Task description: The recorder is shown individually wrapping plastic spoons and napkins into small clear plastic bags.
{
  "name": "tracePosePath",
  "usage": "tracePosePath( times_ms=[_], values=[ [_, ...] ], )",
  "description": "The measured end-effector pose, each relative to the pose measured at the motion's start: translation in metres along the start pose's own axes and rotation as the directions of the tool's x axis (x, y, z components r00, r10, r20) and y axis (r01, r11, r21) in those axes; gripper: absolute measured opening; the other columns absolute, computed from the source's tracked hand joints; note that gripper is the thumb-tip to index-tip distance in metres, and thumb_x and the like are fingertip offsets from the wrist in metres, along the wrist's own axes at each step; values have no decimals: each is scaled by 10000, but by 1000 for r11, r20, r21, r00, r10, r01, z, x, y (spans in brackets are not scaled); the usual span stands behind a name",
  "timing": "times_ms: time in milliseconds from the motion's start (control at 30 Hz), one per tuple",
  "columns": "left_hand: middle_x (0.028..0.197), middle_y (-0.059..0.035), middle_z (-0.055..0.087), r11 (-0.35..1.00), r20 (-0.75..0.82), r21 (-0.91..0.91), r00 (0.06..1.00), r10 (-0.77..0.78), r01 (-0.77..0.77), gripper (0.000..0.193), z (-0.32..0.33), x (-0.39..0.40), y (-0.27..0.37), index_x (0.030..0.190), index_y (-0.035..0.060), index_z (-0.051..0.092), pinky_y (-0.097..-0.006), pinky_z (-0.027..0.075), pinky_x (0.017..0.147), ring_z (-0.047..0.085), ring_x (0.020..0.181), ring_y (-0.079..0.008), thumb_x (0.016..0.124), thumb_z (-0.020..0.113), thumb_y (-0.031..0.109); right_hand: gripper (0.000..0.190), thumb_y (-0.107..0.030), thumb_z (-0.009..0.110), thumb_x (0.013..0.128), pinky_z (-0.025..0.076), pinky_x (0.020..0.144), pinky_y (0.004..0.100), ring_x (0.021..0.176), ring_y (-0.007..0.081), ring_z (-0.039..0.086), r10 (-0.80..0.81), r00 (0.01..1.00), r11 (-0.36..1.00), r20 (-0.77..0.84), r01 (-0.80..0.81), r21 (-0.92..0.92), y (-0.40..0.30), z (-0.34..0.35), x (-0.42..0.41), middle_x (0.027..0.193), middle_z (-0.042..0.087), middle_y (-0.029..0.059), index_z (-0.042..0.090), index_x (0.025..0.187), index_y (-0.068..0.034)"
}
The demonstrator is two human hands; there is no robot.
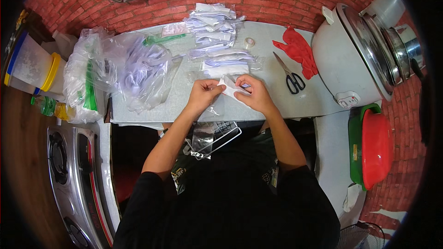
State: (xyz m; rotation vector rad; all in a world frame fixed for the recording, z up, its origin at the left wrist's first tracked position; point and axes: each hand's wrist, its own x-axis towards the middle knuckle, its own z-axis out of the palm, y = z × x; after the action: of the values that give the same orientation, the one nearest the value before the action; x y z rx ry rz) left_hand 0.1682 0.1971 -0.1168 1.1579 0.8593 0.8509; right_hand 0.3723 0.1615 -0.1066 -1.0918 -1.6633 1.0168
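Note:
My left hand (205,93) pinches one corner of a white paper napkin (229,85) between thumb and fingers. At the napkin's other side, my right hand (255,94) grips it, and a bit of pale lilac plastic shows by the fingers; what it belongs to is mostly hidden. Just beyond my hands lie clear packets (226,64) holding white napkins and pale plastic cutlery. More such packets form a pile (214,24) toward the wall. Below my wrists, clear plastic sleeves (203,135) rest on a white wire basket (226,135) at my lap.
Black-handled scissors (293,80), a tape roll (249,42) and a red cloth (294,43) lie rightward, before a large rice cooker (349,58). Leftward sit a plastic bag of cutlery (145,72), another bulky bag (86,72) and a gas stove (74,180). Basins (377,148) stand at right.

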Motion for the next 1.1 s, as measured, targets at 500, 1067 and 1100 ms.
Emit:
tracePosePath(
  times_ms=[500,1067,1100],
  values=[
    [750,1,624,967,-170,-150,969,178,-204,190,-11,7,-12,1011,21,629,-187,376,483,515,567,-32,829,630,-37,247,-5,689,788,489,657,237,758,99,589,43,998,981,-47,-33,190,26,-6,-5,877,648,52,614,1020,38],
    [666,-21,590,949,-21,-240,979,204,-203,175,-28,5,-25,931,-24,683,-198,333,465,476,513,-60,823,565,-96,322,127,493,772,313,426,193,498,63,459,136,985,879,-103,-72,472,27,-16,-16,693,619,74,659,1031,32],
    [666,-21,590,950,-19,-241,979,202,-200,175,-26,4,-24,931,-24,683,-198,333,465,476,513,-60,823,565,-96,322,127,493,772,313,426,193,498,63,459,139,985,879,-105,-73,472,31,-18,-16,693,619,74,659,1031,32]
  ],
)
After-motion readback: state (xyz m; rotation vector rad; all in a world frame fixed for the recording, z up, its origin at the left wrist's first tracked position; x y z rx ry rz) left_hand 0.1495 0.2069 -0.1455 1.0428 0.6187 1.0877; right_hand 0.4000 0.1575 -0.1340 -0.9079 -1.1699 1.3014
